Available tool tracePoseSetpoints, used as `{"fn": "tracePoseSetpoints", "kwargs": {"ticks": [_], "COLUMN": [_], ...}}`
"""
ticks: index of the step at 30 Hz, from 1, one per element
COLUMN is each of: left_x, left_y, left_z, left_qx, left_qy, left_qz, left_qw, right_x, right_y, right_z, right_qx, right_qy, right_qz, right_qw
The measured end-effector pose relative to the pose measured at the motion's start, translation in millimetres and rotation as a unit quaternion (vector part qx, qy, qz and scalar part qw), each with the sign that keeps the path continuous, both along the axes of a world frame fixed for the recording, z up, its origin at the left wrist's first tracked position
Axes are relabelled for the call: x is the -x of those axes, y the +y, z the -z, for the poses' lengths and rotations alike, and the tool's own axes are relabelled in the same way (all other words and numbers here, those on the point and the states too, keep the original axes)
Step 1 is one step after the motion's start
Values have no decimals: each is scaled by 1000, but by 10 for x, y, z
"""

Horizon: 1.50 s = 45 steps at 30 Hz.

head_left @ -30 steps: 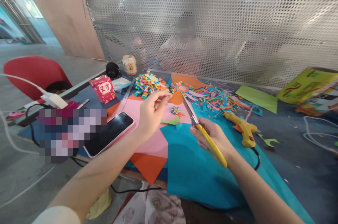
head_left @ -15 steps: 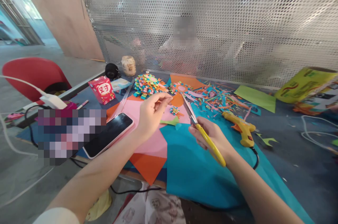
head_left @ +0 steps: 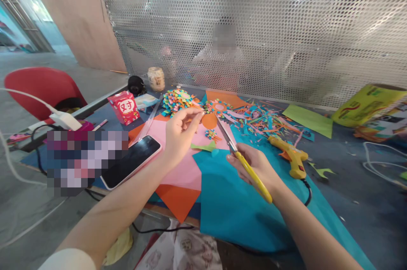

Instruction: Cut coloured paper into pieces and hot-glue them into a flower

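My right hand (head_left: 252, 166) grips yellow-handled scissors (head_left: 241, 157), blades pointing up and away toward the paper scraps. My left hand (head_left: 179, 134) is raised over the pink sheet (head_left: 181, 168), fingers pinched together on something small that I cannot make out. Between the hands lie a small folded multicoloured paper piece (head_left: 210, 134) and a green scrap (head_left: 203, 147). A large teal sheet (head_left: 241, 206) lies under my right forearm.
A phone (head_left: 132, 162) lies left of the pink sheet. A yellow glue gun (head_left: 291, 155) lies right. Further back are a pile of folded coloured pieces (head_left: 178, 100), cut strips (head_left: 260, 119), a red box (head_left: 124, 107), a jar (head_left: 155, 78). A person sits behind the perforated screen (head_left: 286, 28).
My left hand's fingers have curled a little more at the tips and shifted slightly left. The scissors stay almost in place.
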<state>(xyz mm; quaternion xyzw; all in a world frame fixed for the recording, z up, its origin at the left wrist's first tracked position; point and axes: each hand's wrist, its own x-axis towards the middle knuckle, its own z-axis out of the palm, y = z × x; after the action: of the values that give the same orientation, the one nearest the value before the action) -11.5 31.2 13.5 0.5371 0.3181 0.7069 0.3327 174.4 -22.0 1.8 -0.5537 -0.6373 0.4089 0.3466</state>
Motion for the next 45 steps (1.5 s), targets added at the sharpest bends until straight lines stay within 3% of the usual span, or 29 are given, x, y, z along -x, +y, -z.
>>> {"fn": "tracePoseSetpoints", "kwargs": {"ticks": [8, 14, 28, 37, 45], "left_x": [-32, -37, 14, -6, 4], "left_y": [14, -7, 18, -17, -11], "left_z": [19, -4, -6, 27, 9], "left_qx": [89, 98, 61, 54, 39], "left_qy": [-15, -8, -24, 12, -13], "left_qz": [139, 174, 98, 85, 73], "left_qw": [986, 980, 993, 995, 997], "right_x": [-15, -16, -27, -4, -6], "right_y": [4, 35, 27, 10, 15], "right_z": [-6, 9, 19, -51, 2], "right_qx": [-16, -15, -28, -19, -21], "right_qy": [-1, 16, -17, 6, -3], "right_qz": [9, 7, 24, 12, 25], "right_qw": [1000, 1000, 999, 1000, 999]}}
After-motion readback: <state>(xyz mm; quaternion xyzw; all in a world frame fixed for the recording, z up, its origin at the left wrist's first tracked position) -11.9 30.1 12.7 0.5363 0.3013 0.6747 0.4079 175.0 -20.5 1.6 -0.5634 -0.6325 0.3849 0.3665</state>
